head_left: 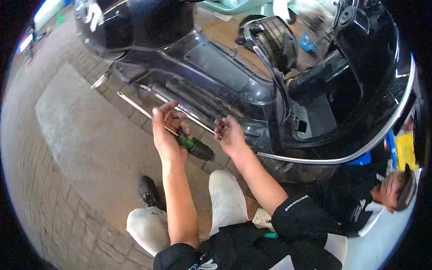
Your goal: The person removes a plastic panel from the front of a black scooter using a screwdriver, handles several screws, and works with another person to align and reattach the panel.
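Note:
My left hand (pixel 166 135) is closed on a long screwdriver (pixel 192 146), its green and black handle angled down to the right and its pale shaft pointing up-left. Beside it, my right hand (pixel 229 137) has curled fingertips at the silver trim strip along the edge of a black scooter body (pixel 216 76); what they hold, if anything, I cannot make out. The body's ridged footboard lies just beyond both hands, with an open centre section and a dark hinged panel (pixel 274 45) standing in it.
Another person (pixel 391 189) in a dark cap and top is low at the right, beside yellow and blue items (pixel 406 150). My knees and dark shoe (pixel 147 191) are below, on a worn mat (pixel 76 121) over paving (pixel 31 180). Pale green bodywork (pixel 229 6) shows behind.

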Available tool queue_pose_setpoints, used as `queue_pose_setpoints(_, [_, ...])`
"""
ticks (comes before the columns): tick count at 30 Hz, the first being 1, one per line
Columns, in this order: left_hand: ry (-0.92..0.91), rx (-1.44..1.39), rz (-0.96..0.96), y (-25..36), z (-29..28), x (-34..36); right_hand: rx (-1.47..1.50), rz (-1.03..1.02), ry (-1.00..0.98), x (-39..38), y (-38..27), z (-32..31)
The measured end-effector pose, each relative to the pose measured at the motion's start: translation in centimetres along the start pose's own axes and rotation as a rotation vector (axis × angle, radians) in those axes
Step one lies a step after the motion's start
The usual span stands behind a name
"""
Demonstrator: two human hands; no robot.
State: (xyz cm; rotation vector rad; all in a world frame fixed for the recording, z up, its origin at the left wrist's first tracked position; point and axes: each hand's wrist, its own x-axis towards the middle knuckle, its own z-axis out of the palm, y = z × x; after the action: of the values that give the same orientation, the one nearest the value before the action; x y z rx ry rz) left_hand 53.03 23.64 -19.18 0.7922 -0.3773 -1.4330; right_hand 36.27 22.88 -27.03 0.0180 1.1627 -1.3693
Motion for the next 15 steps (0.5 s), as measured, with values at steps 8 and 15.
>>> queue_pose_setpoints(8, [-0.643,-0.436,-0.574,0.9,5.0,5.8,-1.183,-1.369,-0.121,-9.6,2.8,1.2])
queue_pose_setpoints(15, [-0.945,-0.076,-0.346,0.3,5.8,5.8,-0.824,-1.768,-0.074,-15.4,-0.7,10.4])
